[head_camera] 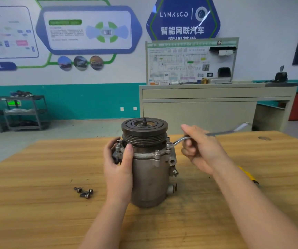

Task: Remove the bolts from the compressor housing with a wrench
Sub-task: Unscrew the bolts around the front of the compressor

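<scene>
The compressor housing [149, 178] stood upright on the wooden table [37, 203], pulley [144, 131] uppermost, directly between the two hands. The left hand [118, 169] was wrapped round the housing's upper left side, thumb lying across the front just below the pulley, fingers curled round the flange behind. The right hand [199, 150] gripped the wrench [209, 134] near its bent neck, fingers closed round the shank; the far end of the handle extended well beyond that hand, away from the person. The ring end of the wrench sat on a flange bolt [169, 145] just to the inner side of the right hand. A second bolt [157, 153] remained seated at the front of the flange, between the hands. Three loose bolts [84, 192] lay together on the table, below and to the outer side of the left hand.

Assessment: the housing appeared to be cast metal, rigid and heavy enough to stand unaided, yet its round body would likely turn under wrench torque. Its smooth, grimy barrel offered poor purchase; the flange lugs and ports were judged the better place to brace. The wrench was stiff steel, and holding farther out along the handle would give more leverage. The removed bolts were small and liable to roll.

A yellow-handled tool [247, 174] lay partly hidden behind the right forearm.
</scene>
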`<state>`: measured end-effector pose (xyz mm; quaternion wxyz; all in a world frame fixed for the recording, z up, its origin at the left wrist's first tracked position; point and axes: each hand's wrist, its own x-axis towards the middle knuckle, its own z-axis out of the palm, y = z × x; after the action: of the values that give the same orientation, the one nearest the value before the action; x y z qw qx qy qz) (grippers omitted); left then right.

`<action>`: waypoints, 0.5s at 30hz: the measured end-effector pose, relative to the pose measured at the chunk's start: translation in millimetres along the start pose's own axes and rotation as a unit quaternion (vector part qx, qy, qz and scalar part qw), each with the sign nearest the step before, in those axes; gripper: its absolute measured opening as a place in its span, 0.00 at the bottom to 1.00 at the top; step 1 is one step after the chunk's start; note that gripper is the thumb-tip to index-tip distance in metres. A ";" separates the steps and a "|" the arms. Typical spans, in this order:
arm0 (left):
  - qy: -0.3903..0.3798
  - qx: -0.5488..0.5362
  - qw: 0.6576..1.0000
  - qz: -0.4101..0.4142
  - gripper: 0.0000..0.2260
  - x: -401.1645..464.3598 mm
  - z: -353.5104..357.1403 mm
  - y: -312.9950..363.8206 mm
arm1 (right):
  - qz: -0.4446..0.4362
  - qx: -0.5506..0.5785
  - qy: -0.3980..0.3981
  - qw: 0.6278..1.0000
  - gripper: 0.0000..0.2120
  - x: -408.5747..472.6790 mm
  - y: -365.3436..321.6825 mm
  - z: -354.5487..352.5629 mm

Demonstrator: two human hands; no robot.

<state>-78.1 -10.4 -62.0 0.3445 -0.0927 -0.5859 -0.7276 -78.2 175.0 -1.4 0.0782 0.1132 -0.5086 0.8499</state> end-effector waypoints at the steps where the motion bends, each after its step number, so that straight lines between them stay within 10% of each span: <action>1: 0.001 -0.003 1.000 0.001 0.14 -0.2 0.0 -0.2 | 0.074 0.028 -0.023 0.997 0.12 8.8 -0.3 -1.7; 6: 0.010 -0.007 1.000 0.014 0.11 -0.5 1.4 -3.6 | 0.145 0.062 -0.079 0.984 0.13 32.2 -6.0 6.4; 10: 0.025 -0.016 0.999 0.018 0.12 -0.4 5.3 -4.2 | -0.001 0.090 0.028 0.996 0.17 26.8 -22.3 9.1; 15: 0.034 -0.015 0.999 0.014 0.11 -1.5 6.1 -4.7 | -0.191 -0.145 0.151 0.959 0.24 -4.7 -9.5 13.7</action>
<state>-81.5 -3.9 -64.7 0.3725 -0.0813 -0.5616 -0.7343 -69.7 167.3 11.6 0.3304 0.0658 -0.5779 0.7433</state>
